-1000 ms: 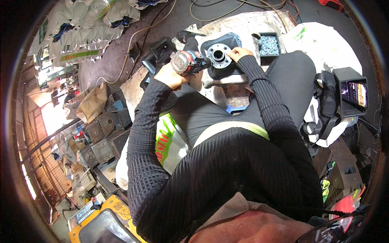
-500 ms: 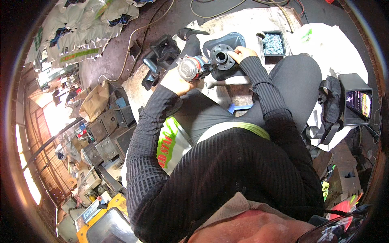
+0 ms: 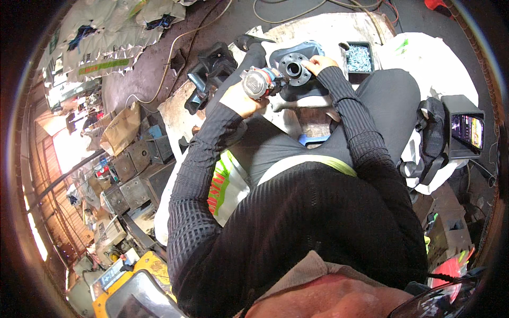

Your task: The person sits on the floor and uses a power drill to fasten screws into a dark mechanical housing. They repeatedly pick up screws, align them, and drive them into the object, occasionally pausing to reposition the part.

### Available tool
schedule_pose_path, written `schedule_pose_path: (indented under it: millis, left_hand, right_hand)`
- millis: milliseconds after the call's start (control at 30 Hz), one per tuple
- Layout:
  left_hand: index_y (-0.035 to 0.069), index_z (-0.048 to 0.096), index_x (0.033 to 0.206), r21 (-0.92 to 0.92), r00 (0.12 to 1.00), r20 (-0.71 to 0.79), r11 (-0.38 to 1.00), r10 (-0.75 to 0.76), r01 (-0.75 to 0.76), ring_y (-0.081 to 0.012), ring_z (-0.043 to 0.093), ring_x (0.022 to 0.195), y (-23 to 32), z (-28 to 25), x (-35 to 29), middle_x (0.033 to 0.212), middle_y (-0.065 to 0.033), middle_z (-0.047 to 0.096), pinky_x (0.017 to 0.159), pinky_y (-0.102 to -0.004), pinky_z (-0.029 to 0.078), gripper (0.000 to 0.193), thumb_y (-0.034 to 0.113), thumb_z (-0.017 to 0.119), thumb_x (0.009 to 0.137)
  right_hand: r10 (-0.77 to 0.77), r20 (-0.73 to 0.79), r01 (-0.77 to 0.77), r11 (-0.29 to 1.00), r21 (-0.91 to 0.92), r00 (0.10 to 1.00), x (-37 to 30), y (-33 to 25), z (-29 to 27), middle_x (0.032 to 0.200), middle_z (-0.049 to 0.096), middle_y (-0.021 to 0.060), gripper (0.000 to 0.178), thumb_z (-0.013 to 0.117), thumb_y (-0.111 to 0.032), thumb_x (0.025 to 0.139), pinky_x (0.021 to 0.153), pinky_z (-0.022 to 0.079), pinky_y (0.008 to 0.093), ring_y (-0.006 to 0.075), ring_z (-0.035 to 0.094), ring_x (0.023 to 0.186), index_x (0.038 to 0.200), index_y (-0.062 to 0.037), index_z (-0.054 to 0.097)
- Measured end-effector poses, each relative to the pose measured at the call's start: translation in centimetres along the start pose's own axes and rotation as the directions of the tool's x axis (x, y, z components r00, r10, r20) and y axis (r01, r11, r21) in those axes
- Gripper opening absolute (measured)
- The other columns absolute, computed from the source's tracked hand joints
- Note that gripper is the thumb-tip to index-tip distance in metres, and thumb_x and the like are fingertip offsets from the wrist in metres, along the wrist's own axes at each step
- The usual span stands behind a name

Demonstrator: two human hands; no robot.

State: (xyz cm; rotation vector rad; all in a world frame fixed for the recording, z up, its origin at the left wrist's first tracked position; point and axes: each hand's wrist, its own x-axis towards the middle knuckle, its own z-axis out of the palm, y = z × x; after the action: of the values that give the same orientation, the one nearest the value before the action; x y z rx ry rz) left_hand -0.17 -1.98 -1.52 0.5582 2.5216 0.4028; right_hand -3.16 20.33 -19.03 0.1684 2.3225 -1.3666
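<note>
A black round flange (image 3: 303,78) with a central hole and a ring of small holes sits on a dark, blue-sheened moulded part (image 3: 316,50) between my legs. My left hand (image 3: 241,100) is closed round a hand-held power tool (image 3: 259,84) with a round silver end and a red and blue body. The tool's dark nose points right and reaches the flange's left edge. At the flange's right rim, my right hand (image 3: 319,64) has its fingers bent and pressed together on it; the fingertips are partly hidden.
A black tray (image 3: 347,62) of small pale-blue screws stands right of the flange. More dark moulded parts (image 3: 204,79) lie to the left. A blue-edged item (image 3: 314,140) lies near my lap. At the right are a black strap (image 3: 436,130) and a boxed screen (image 3: 466,130). Cables (image 3: 289,20) cross the floor ahead.
The tool in my left hand and the flange appear slightly further right in the picture. My right hand has shifted a little up along the flange rim. Both hands keep their holds.
</note>
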Motion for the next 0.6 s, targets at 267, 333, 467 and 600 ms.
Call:
schedule_pose_path:
  millis: [267, 333, 467, 600]
  left_hand:
    - [0.007, 0.052, 0.108, -0.32, 0.978, -0.196, 0.947, -0.069, 0.003, -0.0192, 0.058, 0.069, 4.0, -0.6, -4.4, 0.081, -0.0036, 0.06, 0.062, -0.0326, 0.048, 0.044, 0.011, 0.069, 0.067]
    - [0.005, 0.052, 0.108, -0.567, 0.956, -0.168, 0.817, -0.238, 0.104, -0.0184, 0.058, 0.066, 5.5, -0.4, -6.5, 0.082, -0.0042, 0.06, 0.059, -0.0323, 0.048, 0.046, 0.012, 0.071, 0.066]
    - [0.004, 0.055, 0.1, -0.713, 0.951, -0.153, 0.696, -0.27, 0.082, -0.0148, 0.056, 0.054, 5.7, 1.1, -8.2, 0.078, -0.0053, 0.061, 0.048, -0.0297, 0.047, 0.04, 0.015, 0.072, 0.066]
    - [0.004, 0.056, 0.096, -0.3, 0.924, -0.374, 0.931, 0.085, -0.207, -0.0143, 0.055, 0.052, 7.5, 0.4, -7.1, 0.073, -0.0054, 0.059, 0.046, -0.0281, 0.045, 0.034, 0.014, 0.07, 0.066]
  right_hand:
    - [0.219, 0.043, -0.195, 0.739, 0.644, 0.975, -0.8, 1.0, -0.3, 0.064, 0.056, 0.0022, 0.03, 0.058, -0.036, 0.077, 0.043, 0.042, 0.026, 0.0119, 0.052, 0.053, 0.089, -0.0088, 0.063]
    - [0.144, 0.278, -0.31, 0.314, 0.898, 0.95, -2.3, 0.9, -1.0, 0.067, 0.056, 0.0009, 0.027, 0.056, -0.027, 0.08, 0.036, 0.038, 0.0218, 0.0097, 0.049, 0.049, 0.096, -0.0055, 0.06]
    - [-0.186, 0.365, -0.341, 0.149, 0.928, 0.912, -7.8, -1.9, -2.7, 0.097, 0.059, 0.0091, 0.034, 0.051, -0.017, 0.085, 0.045, 0.048, 0.0231, 0.0148, 0.058, 0.079, 0.114, -0.001, 0.047]
    - [-0.276, 0.311, -0.323, 0.002, 0.946, 0.909, -9.7, -1.4, -3.0, 0.106, 0.057, 0.0097, 0.035, 0.047, -0.017, 0.088, 0.05, 0.05, 0.0208, 0.0153, 0.055, 0.094, 0.119, -0.0018, 0.043]
